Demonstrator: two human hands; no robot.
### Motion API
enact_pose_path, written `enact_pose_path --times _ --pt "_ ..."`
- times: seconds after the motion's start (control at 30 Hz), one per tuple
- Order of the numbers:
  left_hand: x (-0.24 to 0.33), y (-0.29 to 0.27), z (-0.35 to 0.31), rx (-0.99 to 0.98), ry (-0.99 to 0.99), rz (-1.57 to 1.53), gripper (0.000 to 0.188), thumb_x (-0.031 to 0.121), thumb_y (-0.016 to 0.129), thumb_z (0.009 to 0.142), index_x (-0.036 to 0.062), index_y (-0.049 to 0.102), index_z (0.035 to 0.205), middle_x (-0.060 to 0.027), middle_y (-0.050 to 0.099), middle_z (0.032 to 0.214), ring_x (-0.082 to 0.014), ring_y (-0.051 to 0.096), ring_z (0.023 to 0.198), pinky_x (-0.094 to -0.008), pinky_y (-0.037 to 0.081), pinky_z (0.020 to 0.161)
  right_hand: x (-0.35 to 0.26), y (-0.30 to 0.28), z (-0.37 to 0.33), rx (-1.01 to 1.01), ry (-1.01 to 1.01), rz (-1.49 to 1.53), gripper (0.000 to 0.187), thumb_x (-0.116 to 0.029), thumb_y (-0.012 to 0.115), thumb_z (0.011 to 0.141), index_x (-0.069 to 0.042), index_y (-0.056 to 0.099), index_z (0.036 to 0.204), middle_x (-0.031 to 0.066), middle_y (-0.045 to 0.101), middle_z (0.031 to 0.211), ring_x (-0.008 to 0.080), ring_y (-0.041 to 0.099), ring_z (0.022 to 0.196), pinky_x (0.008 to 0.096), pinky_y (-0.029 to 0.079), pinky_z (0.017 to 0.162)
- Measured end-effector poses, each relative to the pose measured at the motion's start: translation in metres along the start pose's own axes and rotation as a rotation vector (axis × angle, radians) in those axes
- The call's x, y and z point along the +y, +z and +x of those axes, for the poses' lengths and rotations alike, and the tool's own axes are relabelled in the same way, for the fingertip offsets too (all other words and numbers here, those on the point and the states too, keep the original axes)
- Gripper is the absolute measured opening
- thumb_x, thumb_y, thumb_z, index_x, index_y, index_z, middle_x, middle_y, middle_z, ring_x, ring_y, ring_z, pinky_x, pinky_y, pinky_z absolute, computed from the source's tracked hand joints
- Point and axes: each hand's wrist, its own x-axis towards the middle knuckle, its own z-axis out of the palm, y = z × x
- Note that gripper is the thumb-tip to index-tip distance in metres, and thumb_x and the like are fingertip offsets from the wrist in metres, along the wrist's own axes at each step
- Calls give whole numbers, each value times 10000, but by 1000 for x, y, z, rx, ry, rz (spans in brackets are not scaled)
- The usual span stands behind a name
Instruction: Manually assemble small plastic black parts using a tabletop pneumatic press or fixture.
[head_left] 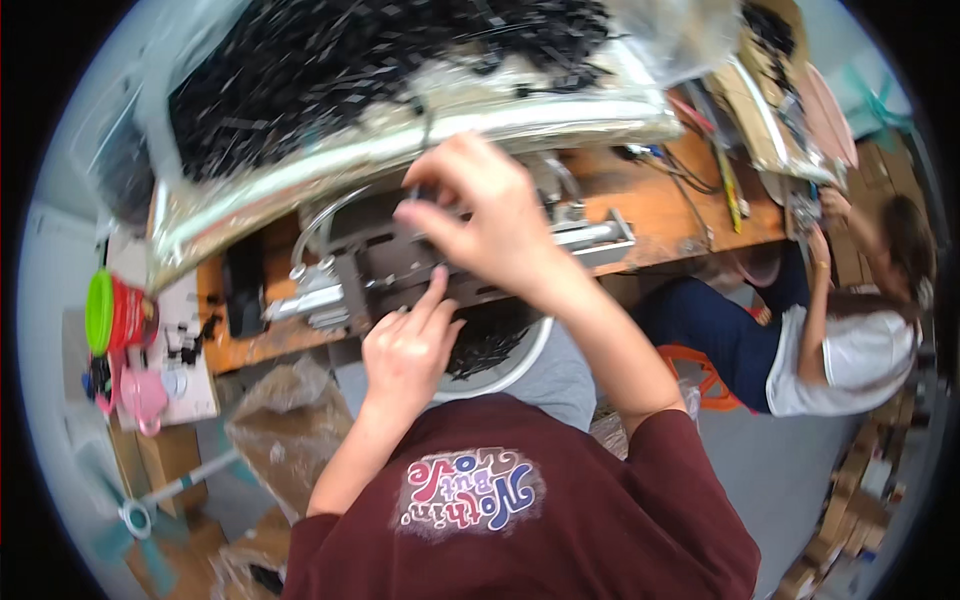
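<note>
My right hand (485, 210) is raised over the metal fixture (385, 260) on the workbench, its thumb and fingers curled toward each other. Something small and dark shows between them, but blur hides its kind. My left hand (410, 345) is at the near side of the fixture, index finger stretched out with its tip at the metal and the other fingers loosely bent; no object shows in it. Beyond the fixture, a large plastic-lined tray (420, 145) bears a heap of small black pieces (380, 65). Below the fixture stands a white tub (525, 355) with black pieces in it.
Air cylinders (595, 235) with clear tubes flank the fixture on the wooden bench (660, 205). At left stand a red and green bucket (115, 310) and a pink container (145, 395). A co-worker (840, 340) sits at right. Plastic bags (290, 420) lie beside my left arm.
</note>
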Motion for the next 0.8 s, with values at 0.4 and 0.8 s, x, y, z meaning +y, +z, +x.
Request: enact_pose_path --times 0.4,0.8 --pt "7 -61 20 -255 18 -344 328 202 865 676 29 718 913 -107 740 898 -202 694 676 -298 528 609 -16 -2 -112 -36 -70 -128 277 -58 736 771 1 624 1017 177 591 1296 287 674 996 365 557 804" --pt "-38 -57 170 189 148 171 227 120 707 866 70 711 1088 -54 698 1133 -243 635 1040 -343 504 893 -8 28 -122 -86 -183 -545 83 -117 638 770 -70 588 816 201 655 1260 142 625 568 251 492 554"
